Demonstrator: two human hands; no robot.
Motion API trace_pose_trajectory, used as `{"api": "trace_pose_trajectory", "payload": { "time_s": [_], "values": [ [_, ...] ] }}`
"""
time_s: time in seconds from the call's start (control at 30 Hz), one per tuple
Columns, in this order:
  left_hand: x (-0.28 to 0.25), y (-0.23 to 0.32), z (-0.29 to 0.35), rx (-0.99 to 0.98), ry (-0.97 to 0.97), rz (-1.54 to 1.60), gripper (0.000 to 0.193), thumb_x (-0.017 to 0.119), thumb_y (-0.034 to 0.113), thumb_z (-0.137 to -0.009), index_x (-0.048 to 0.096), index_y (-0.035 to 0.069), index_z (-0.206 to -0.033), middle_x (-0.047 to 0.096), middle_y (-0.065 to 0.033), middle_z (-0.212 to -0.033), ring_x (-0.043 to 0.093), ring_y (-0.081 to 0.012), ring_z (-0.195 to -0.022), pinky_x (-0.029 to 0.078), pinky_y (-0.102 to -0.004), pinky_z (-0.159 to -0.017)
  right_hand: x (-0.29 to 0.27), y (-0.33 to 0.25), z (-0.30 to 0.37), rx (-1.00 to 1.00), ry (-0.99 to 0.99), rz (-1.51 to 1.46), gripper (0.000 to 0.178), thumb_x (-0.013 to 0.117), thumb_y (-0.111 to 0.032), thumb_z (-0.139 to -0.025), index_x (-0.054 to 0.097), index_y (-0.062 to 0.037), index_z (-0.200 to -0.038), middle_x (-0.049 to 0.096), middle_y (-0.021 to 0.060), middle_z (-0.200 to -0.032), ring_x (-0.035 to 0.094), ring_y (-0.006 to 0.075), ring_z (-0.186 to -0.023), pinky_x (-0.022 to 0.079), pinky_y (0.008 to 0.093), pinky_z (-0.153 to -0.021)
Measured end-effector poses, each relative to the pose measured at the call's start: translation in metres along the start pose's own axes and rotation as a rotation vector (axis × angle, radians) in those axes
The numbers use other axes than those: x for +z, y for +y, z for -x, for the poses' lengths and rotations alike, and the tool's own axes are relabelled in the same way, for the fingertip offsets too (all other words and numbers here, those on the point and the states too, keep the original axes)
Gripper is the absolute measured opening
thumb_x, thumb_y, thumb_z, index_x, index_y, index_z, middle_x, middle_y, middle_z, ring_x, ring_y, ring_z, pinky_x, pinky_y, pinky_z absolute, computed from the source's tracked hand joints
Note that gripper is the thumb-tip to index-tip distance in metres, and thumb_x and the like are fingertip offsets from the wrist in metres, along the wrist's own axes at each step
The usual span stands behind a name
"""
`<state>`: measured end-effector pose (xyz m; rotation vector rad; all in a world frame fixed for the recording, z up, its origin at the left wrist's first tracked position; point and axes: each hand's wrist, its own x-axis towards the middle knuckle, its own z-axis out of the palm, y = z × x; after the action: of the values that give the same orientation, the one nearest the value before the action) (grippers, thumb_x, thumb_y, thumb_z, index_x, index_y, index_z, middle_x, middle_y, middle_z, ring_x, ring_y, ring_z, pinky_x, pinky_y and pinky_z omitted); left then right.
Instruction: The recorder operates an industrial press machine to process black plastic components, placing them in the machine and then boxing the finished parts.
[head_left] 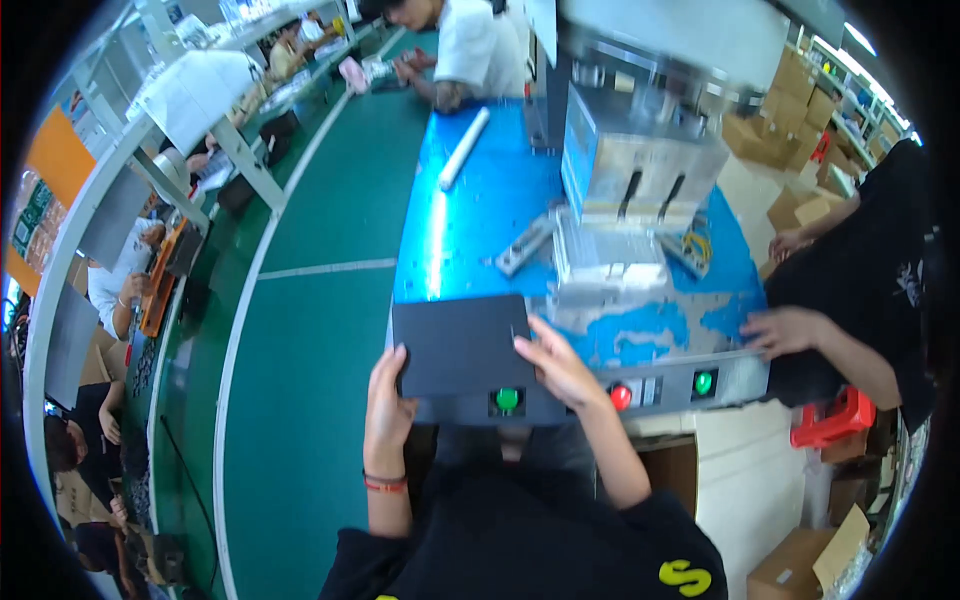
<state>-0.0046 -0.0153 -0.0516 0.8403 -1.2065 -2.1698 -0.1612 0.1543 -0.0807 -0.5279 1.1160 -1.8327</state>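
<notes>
A flat, black rectangular panel (460, 345) is held level between my two hands, over the front edge of a machine. My left hand (388, 395) grips its left side, thumb on top. My right hand (560, 370) pinches the right edge with the thumb over the surface. What lies under the panel is hidden. Just below it shows a green button (508, 399). Beyond the panel is the machine's worn blue worktop (480, 230), carrying a silver metal fixture (605, 255) beneath a large metal press block (645, 185).
A white tube (465, 150) lies at the worktop's far left. Red button (621, 397) and second green button (703, 383) sit on the front panel. Another person's hand (785, 330) rests at the right corner, near a red stool (835, 418). A green conveyor (300, 350) runs along the left.
</notes>
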Motion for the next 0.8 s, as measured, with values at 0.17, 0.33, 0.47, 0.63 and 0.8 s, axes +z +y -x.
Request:
{"api": "trace_pose_trajectory", "payload": {
  "time_s": [0.17, 0.33, 0.47, 0.63, 0.8],
  "values": [
    [0.016, 0.012, -0.007, 0.067, 0.010, -0.152, 0.042, 0.052, 0.025, -0.094, 0.052, 0.002, -0.129, 0.057, -0.0085, -0.125, 0.057, -0.0157, -0.107, 0.048, -0.0316, -0.087, -0.005, 0.005, -0.013, -0.068, 0.085, -0.083, 0.047, 0.054, -0.017, -0.096, 0.037, -0.0064, -0.139, 0.057, 0.0075, -0.123, 0.057, 0.0111, -0.109, 0.048, 0.0266, -0.091],
    [0.031, 0.041, -0.006, 0.100, -0.075, -0.304, 0.036, 0.052, 0.022, -0.097, 0.055, -0.002, -0.123, 0.065, -0.0038, -0.101, 0.055, -0.0059, -0.074, 0.041, -0.0180, -0.060, -0.005, -0.017, -0.012, -0.080, 0.001, -0.036, 0.047, 0.053, -0.018, -0.097, 0.037, -0.0064, -0.139, 0.057, 0.0085, -0.122, 0.058, 0.0122, -0.105, 0.048, 0.0274, -0.089],
    [0.048, 0.028, -0.009, 0.098, -0.118, -0.233, 0.033, 0.048, 0.021, -0.098, 0.057, 0.001, -0.123, 0.065, 0.0010, -0.093, 0.048, 0.0009, -0.059, 0.034, -0.0145, -0.048, -0.010, -0.009, -0.012, -0.185, 0.108, -0.007, 0.045, 0.054, -0.017, -0.097, 0.039, -0.0041, -0.137, 0.056, 0.0063, -0.121, 0.057, 0.0120, -0.104, 0.047, 0.0263, -0.088],
    [0.019, 0.026, -0.020, 0.000, -0.315, -0.429, 0.035, 0.049, 0.020, -0.098, 0.053, 0.000, -0.126, 0.064, -0.0056, -0.108, 0.061, -0.0094, -0.091, 0.052, -0.0219, -0.072, -0.012, -0.018, -0.008, -0.263, 0.112, 0.066, 0.046, 0.054, -0.015, -0.096, 0.038, -0.0015, -0.137, 0.055, 0.0064, -0.122, 0.054, 0.0108, -0.107, 0.044, 0.0253, -0.091],
    [0.019, 0.008, -0.017, 0.022, -0.351, -0.383, 0.035, 0.051, 0.016, -0.097, 0.050, 0.001, -0.129, 0.063, -0.0067, -0.109, 0.061, -0.0117, -0.091, 0.054, -0.0280, -0.069, -0.018, -0.011, -0.005, -0.354, 0.131, 0.299, 0.050, 0.054, -0.013, -0.096, 0.033, -0.0001, -0.139, 0.049, 0.0079, -0.128, 0.047, 0.0133, -0.117, 0.039, 0.0277, -0.099]
  ]
}}
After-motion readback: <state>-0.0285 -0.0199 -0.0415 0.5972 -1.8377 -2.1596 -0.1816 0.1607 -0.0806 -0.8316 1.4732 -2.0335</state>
